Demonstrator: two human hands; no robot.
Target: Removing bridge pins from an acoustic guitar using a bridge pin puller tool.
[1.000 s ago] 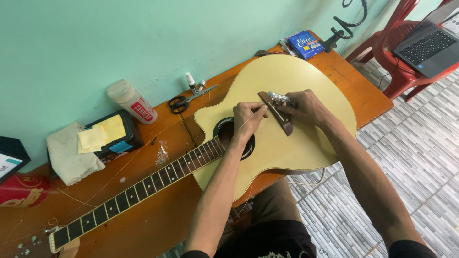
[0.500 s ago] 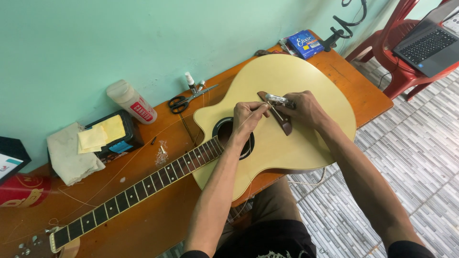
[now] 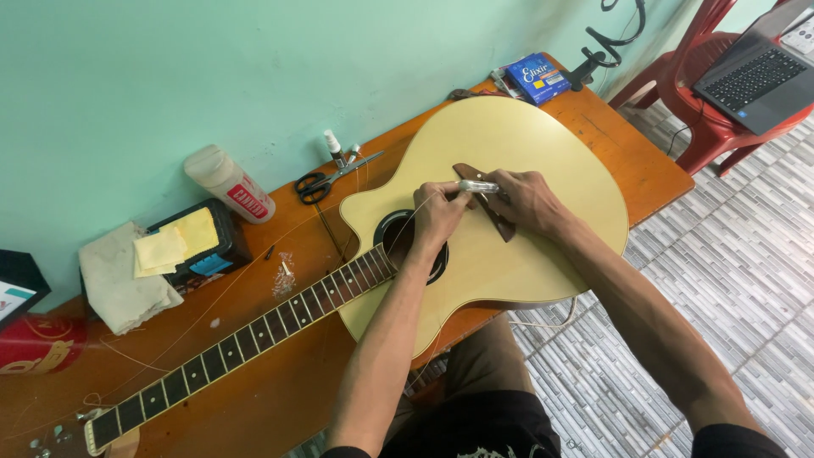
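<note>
Blue flat box (image 3: 537,78) at table's far end; white bottle w/ red label (image 3: 249,203) by wall; laptop screenless, on red chair (image 3: 757,78).

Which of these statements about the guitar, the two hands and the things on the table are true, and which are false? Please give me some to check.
1. The acoustic guitar lies flat on the wooden table. True.
2. Both hands are on the fretboard. False: the left hand and the right hand are at the dark bridge, on the body.
3. The scissors lie between the guitar and the wall. True.
4. A laptop sits on the table. False: the laptop rests on a red chair.
5. The hands hold a small silvery tool between them. True.
</note>
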